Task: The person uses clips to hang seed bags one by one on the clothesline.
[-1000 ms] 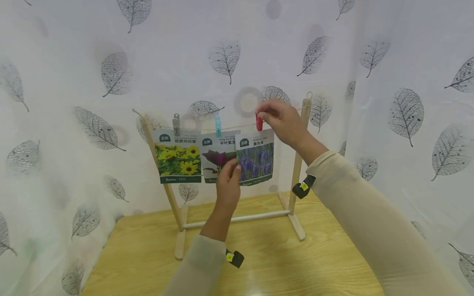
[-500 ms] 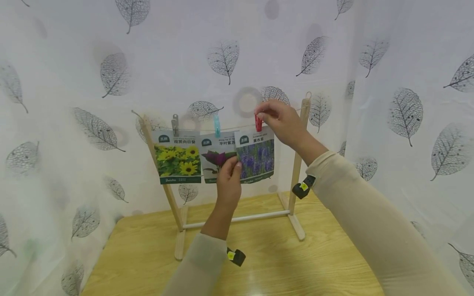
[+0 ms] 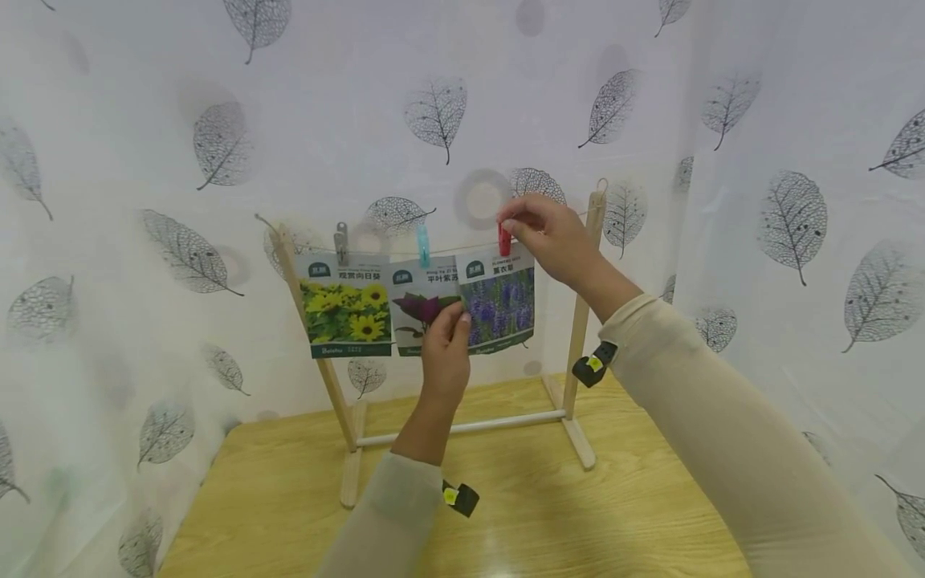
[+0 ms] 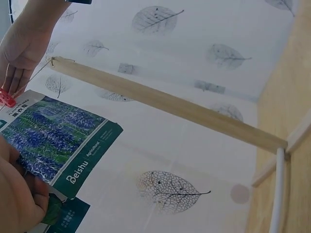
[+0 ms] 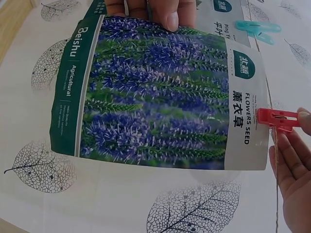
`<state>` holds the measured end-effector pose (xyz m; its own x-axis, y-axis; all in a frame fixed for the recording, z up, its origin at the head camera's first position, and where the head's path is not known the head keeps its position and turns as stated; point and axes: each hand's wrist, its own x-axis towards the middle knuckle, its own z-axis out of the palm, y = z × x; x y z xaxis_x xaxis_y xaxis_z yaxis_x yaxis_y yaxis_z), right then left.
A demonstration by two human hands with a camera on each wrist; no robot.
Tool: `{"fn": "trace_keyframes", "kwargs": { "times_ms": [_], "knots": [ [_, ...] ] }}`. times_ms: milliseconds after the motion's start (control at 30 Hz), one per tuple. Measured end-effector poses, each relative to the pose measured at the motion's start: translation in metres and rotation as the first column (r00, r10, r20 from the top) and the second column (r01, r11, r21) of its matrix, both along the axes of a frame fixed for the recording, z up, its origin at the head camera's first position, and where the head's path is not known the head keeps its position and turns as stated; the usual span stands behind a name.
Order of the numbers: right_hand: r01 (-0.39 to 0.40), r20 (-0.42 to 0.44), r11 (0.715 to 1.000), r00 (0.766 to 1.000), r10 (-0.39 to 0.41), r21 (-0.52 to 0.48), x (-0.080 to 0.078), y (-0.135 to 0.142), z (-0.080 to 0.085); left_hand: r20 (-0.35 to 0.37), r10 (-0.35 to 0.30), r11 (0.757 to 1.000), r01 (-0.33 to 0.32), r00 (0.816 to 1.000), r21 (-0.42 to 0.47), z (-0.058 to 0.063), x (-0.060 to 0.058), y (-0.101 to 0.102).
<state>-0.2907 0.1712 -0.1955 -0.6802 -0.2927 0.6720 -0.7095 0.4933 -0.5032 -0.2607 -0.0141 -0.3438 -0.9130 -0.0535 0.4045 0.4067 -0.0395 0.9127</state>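
A purple-flower seed packet point(image 3: 499, 305) hangs at the right of a string line, its top edge at a red clothespin point(image 5: 278, 119). My right hand point(image 3: 549, 237) pinches the upper end of that clothespin between thumb and finger. Lower down, my left hand point(image 3: 446, 345) pinches the left edge of the same packet, in front of the middle one. The middle seed packet point(image 3: 419, 309), with dark purple leaves, hangs from a light blue clothespin point(image 3: 423, 246) and is partly covered. At the left a sunflower seed packet point(image 3: 347, 313) hangs from a grey clothespin point(image 3: 342, 243).
The string runs between two wooden posts; the right post point(image 3: 580, 321) stands close to my right wrist. A white bar point(image 3: 499, 421) joins the posts low down, above the wood-grain table point(image 3: 542, 514). A leaf-patterned curtain point(image 3: 347, 96) surrounds it all.
The purple-flower packet's lower edge has lifted slightly and the packet tilts a little more. Both hands keep their hold in nearly the same places.
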Motion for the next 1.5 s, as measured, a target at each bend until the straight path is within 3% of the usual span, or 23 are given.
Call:
{"fn": "trace_keyframes", "kwargs": {
  "times_ms": [533, 733, 1100, 1500],
  "knots": [
    [0.011, 0.047, 1.000, 0.999, -0.011, 0.007, 0.002, 0.001, 0.001, 0.033, 0.076, 0.995, -0.074, 0.997, -0.069, -0.008, 0.002, -0.002],
    [0.017, 0.046, 1.000, 0.999, -0.018, 0.025, 0.001, 0.000, 0.001, -0.032, 0.081, 0.991, -0.084, 0.996, -0.107, -0.016, 0.004, -0.005],
    [0.028, 0.045, 0.997, 0.998, -0.031, 0.070, 0.001, 0.000, 0.002, -0.127, 0.146, 0.979, -0.161, 0.981, -0.123, -0.023, 0.006, -0.005],
    [0.095, -0.056, 0.992, 0.994, -0.090, 0.083, 0.003, -0.002, 0.001, -0.108, 0.165, 0.976, -0.179, 0.980, -0.125, -0.026, 0.009, -0.007]
  ]
}}
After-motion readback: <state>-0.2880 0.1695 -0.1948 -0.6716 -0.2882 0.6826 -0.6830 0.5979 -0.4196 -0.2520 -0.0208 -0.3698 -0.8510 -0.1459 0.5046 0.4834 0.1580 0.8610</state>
